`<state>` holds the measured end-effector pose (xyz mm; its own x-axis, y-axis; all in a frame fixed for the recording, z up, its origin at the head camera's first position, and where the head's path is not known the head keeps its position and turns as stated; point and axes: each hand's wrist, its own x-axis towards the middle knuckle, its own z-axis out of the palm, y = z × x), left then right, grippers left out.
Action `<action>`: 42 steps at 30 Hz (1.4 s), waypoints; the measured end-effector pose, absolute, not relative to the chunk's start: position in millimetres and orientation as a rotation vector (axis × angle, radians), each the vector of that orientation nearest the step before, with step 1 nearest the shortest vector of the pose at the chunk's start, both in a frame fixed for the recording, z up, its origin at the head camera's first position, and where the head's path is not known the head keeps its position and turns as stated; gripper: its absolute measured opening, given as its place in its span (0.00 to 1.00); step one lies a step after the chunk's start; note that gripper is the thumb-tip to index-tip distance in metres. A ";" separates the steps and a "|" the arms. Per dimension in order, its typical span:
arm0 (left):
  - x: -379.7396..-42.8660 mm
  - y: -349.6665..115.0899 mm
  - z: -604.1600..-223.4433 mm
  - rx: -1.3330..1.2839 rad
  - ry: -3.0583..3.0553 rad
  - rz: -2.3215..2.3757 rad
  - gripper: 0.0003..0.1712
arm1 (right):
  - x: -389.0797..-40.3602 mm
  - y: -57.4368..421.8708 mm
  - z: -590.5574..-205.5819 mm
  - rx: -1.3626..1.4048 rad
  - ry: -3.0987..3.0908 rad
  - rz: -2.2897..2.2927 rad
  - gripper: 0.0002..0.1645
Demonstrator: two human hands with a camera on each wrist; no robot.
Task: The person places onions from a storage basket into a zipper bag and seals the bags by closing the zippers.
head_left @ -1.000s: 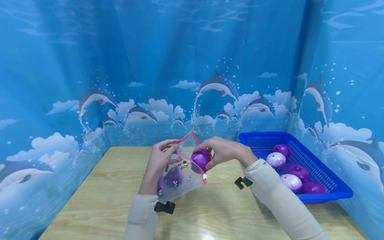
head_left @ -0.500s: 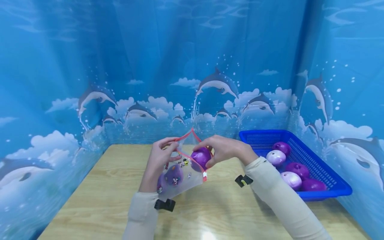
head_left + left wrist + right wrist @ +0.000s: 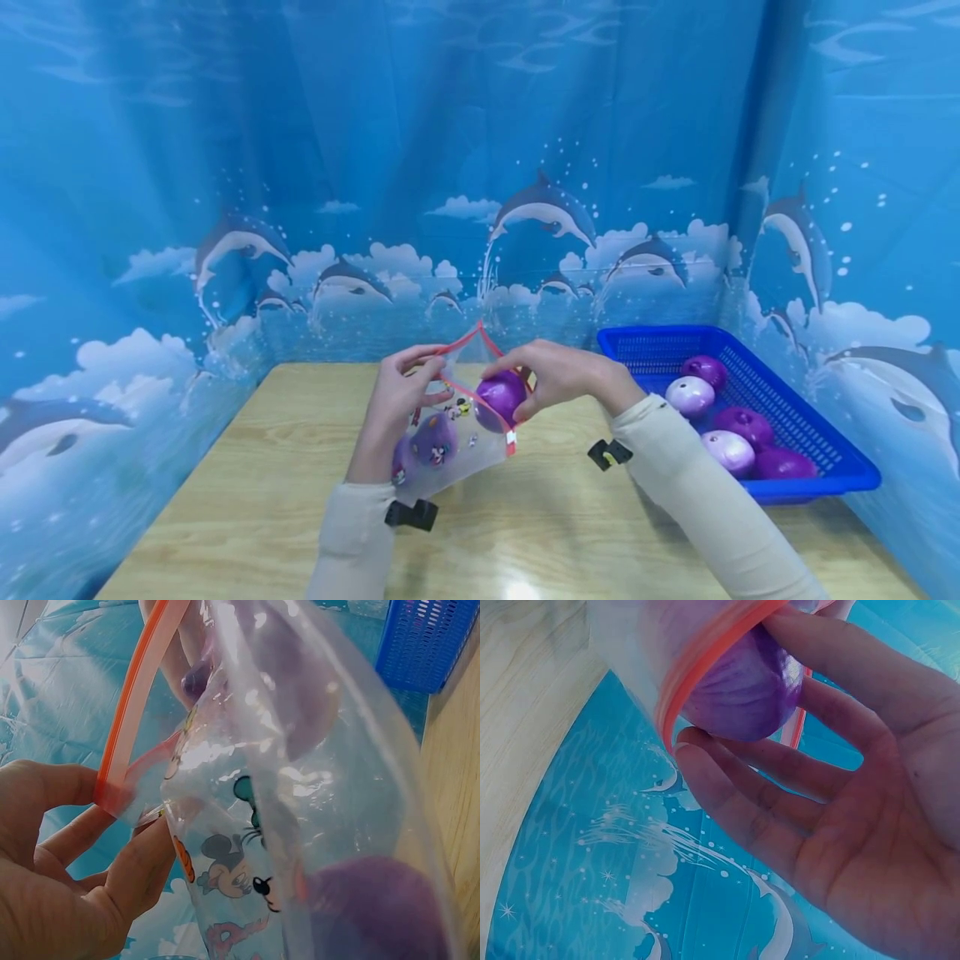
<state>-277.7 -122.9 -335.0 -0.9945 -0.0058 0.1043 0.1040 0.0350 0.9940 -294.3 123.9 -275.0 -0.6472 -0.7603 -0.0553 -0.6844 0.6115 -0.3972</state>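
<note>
A clear zip bag (image 3: 480, 467) with a red zip edge and cartoon prints stands spread at its mouth over the table. My left hand (image 3: 405, 387) pinches its rim on the left; in the left wrist view, thumb and fingers meet at the zip's end. At the mouth, my right hand (image 3: 551, 375) holds a shiny purple onion (image 3: 501, 396), its fingers curled round it. The right wrist view shows that onion (image 3: 742, 697) partly behind the orange-red rim. Lower in the bag, other purple onions (image 3: 433, 440) show through the plastic, blurred by it.
To the right, a blue plastic basket (image 3: 847, 482) holds several onions, some deep purple (image 3: 744, 427) and some pale (image 3: 690, 396). The wooden table (image 3: 247, 500) ends against a blue dolphin-print curtain (image 3: 360, 167) on three sides.
</note>
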 end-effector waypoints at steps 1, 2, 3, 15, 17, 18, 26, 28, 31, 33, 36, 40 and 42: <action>-277.6 -123.0 -334.8 -0.105 -2.201 -2.127 0.17 | -294.2 124.3 -274.5 -1.191 2.617 -0.512 0.39; -277.6 -123.1 -334.9 -0.105 -2.199 -2.129 0.17 | -294.2 124.7 -274.0 -1.189 2.616 -0.514 0.38; -277.6 -123.2 -334.8 -0.102 -2.197 -2.132 0.17 | -294.2 125.1 -273.4 -1.189 2.615 -0.519 0.38; -276.3 -125.8 -333.5 -0.110 -2.138 -2.133 0.17 | -292.5 132.0 -263.9 -1.164 2.617 -0.569 0.37; -275.3 -126.6 -332.8 -0.109 -2.136 -2.124 0.17 | -291.6 133.8 -261.2 -1.173 2.610 -0.582 0.36; -275.0 -127.0 -332.5 -0.107 -2.133 -2.123 0.17 | -291.2 134.9 -259.9 -1.171 2.610 -0.589 0.35; -273.9 -128.2 -331.2 -0.119 -2.129 -2.126 0.18 | -291.9 150.5 -248.9 -1.109 2.657 -0.625 0.33; -274.1 -128.5 -331.1 -0.118 -2.125 -2.128 0.17 | -292.9 155.6 -246.6 -1.090 2.668 -0.611 0.33; -274.2 -128.7 -331.3 -0.114 -2.120 -2.130 0.17 | -294.9 164.3 -244.2 -1.051 2.691 -0.563 0.33; -274.0 -128.5 -331.4 -0.107 -2.117 -2.128 0.17 | -296.8 171.2 -243.5 -1.027 2.707 -0.518 0.33; -274.2 -128.7 -331.7 -0.104 -2.122 -2.132 0.18 | -299.9 185.1 -244.1 -0.999 2.717 -0.478 0.32; -275.2 -129.3 -332.2 -0.106 -2.122 -2.146 0.17 | -302.4 207.3 -245.9 -0.954 2.732 -0.440 0.30; -275.6 -129.4 -332.4 -0.109 -2.123 -2.147 0.17 | -302.7 218.8 -247.3 -0.928 2.739 -0.419 0.30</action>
<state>-275.6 -129.4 -332.4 -0.9902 -0.0345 0.1355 0.1359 -0.0085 0.9907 -302.7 218.8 -247.3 -0.7766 -0.6195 -0.1143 -0.5571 0.7601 -0.3346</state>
